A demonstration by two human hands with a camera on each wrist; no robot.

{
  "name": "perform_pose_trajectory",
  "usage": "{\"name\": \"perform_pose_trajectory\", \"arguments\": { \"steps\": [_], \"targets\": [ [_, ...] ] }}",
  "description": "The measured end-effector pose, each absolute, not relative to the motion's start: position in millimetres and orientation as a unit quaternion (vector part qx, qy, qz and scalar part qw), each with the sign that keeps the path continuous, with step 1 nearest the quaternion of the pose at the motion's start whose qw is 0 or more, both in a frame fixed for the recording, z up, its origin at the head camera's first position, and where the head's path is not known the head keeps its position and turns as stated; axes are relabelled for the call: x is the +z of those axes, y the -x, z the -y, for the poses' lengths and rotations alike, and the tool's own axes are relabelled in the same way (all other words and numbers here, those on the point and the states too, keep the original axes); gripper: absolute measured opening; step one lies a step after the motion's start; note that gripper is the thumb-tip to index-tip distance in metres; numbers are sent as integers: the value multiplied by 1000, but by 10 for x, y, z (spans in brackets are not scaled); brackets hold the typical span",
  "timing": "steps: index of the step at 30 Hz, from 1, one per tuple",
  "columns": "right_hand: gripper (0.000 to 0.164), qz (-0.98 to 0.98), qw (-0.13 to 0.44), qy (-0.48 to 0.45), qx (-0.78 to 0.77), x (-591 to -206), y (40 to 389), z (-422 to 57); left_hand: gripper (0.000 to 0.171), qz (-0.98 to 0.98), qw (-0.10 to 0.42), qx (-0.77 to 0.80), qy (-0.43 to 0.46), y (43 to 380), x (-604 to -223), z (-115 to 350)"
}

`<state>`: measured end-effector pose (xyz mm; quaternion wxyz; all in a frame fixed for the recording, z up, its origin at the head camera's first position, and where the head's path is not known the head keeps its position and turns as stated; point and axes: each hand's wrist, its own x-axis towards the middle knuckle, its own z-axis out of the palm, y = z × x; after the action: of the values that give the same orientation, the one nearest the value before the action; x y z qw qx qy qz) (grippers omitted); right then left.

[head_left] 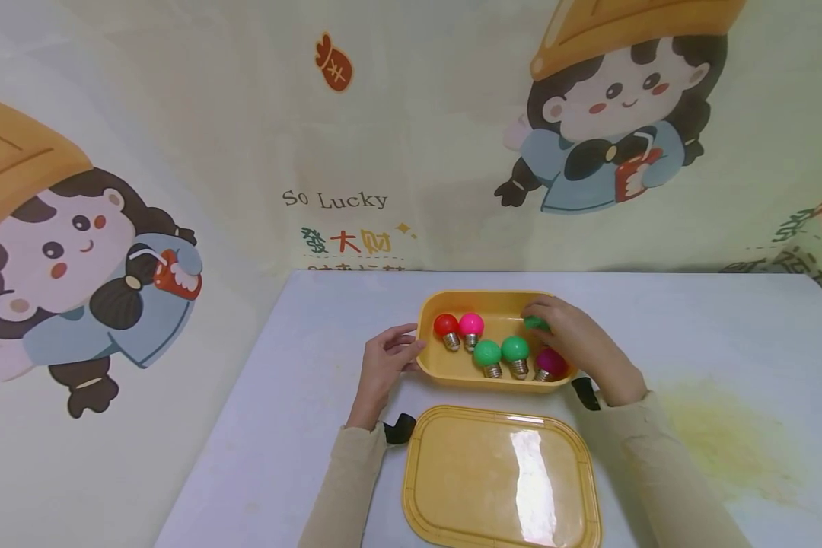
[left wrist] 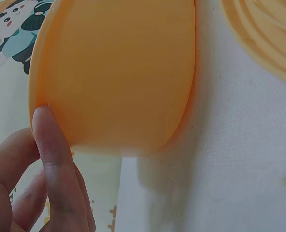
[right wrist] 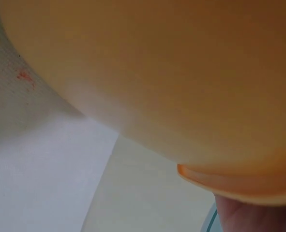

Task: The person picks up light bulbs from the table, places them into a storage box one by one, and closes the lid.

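Observation:
A yellow plastic box [head_left: 500,387] holds several toy light bulbs with silver screw bases. Among them are a red bulb [head_left: 445,326], a pink bulb [head_left: 471,325], two green ones and a magenta bulb [head_left: 552,361]. My left hand [head_left: 385,369] pinches the box's left rim; in the left wrist view its fingers [left wrist: 53,145] lie at the edge of the yellow wall [left wrist: 118,72]. Over the box's right end, my right hand [head_left: 570,331] grips another green bulb [head_left: 536,323], mostly covered by the fingers. The right wrist view shows chiefly the box's outer wall [right wrist: 157,87], hiding the bulb.
A flat yellow lid [head_left: 473,479] lies on the white table [head_left: 260,426] in front of the box. Behind the table hangs a backdrop [head_left: 445,152] printed with cartoon figures. A yellowish stain [head_left: 733,434] marks the tabletop on the right.

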<state>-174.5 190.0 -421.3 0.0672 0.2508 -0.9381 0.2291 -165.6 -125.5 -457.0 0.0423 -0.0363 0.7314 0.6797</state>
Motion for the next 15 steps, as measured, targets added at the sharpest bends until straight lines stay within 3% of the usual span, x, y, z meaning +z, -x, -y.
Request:
{"name": "perform_pose_trajectory", "arguments": {
  "steps": [15],
  "targets": [
    [18,939,60,-249,229,-4306,1795,-1844,37,-730,47,681,35,1643,-4543,1261]
  ]
}}
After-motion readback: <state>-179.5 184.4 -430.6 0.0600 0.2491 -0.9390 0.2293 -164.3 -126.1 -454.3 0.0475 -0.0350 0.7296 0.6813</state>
